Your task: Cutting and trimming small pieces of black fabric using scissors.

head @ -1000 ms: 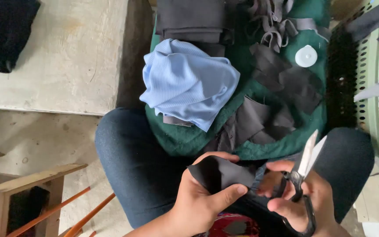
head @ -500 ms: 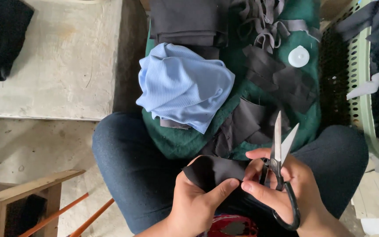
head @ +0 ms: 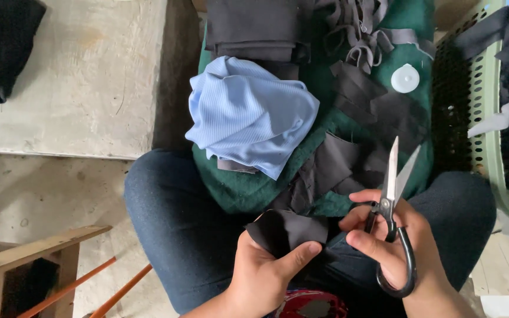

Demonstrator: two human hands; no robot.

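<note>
One dark cloth piece [head: 287,231], folded, limp

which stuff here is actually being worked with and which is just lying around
In hand:
- black cloth piece, pinched by the left hand
- scissors, blades open, held by the right hand

Lying about:
- blue cloth
- dark strips on the green cloth
- white cap
- green basket
- wooden stool
</note>
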